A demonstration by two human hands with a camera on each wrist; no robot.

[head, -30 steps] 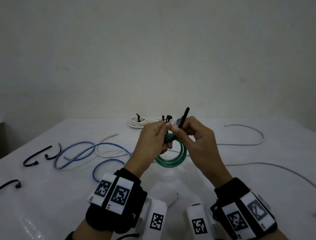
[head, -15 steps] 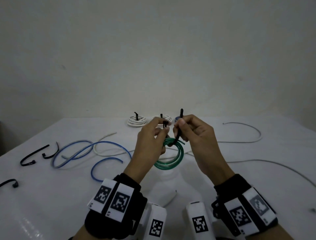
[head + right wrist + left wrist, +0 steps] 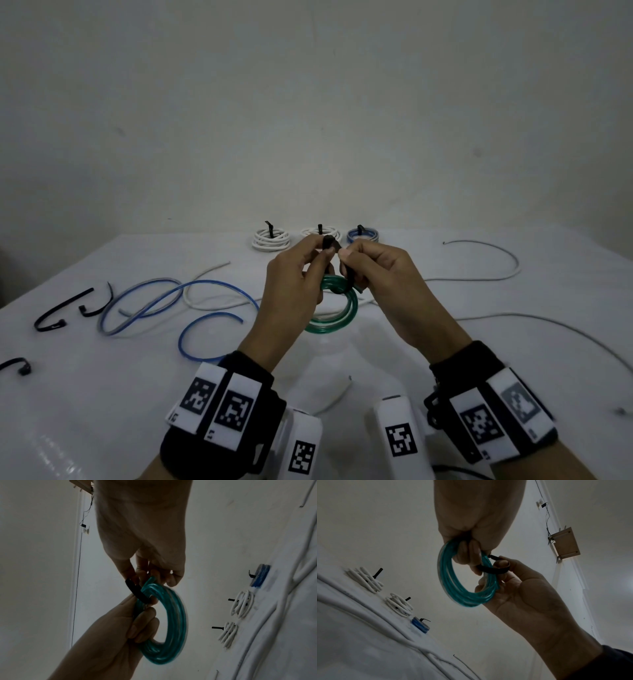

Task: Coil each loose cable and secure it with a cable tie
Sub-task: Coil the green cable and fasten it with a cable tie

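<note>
Both hands were up off the table (image 3: 102, 394) with the green coil (image 3: 337, 310) between them. Left hand (image 3: 294, 287) had its fingers hooked through the coil and pinched one end of the black tie (image 3: 347, 274) at the top; right hand (image 3: 387, 274) pinched the other end, so the tie looped round the coil's strands. Behind them sat three tied coils (image 3: 317, 234). Loose blue cable (image 3: 191, 301), white cables (image 3: 496, 270) and spare ties (image 3: 58, 313) lay around.

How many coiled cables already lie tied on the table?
3, in a row at the far edge: a white coil on the left, a white coil in the middle, partly behind the hands, and a blue coil on the right.
</note>
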